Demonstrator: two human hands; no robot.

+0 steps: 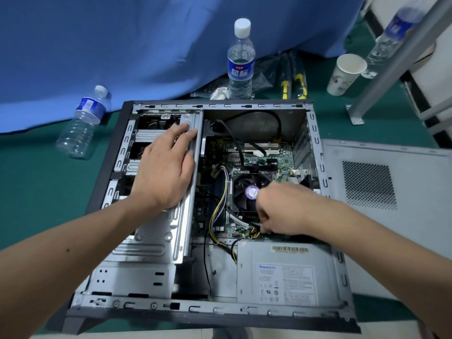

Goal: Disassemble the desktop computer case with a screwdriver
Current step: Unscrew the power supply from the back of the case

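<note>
The open desktop computer case (325, 311) lies on its side on the green table. My left hand (166, 167) rests flat with straight fingers on the metal drive cage (151, 245) at the case's left. My right hand (278, 211) reaches inside, fingers curled down at the yellow and black power cable plug (252, 232) just below the CPU fan (247, 192); whether it pinches the plug is hidden by the fingers. The power supply (283, 275) sits at the near right. The removed side panel (381, 189) lies to the right. No screwdriver is in either hand.
A standing water bottle (241, 62) and a lying bottle (82, 123) are behind and left of the case. Yellow-handled tools (293, 84), a paper cup (346, 73) and a metal post (391, 62) stand at the back right. Blue cloth (122, 40) covers the back.
</note>
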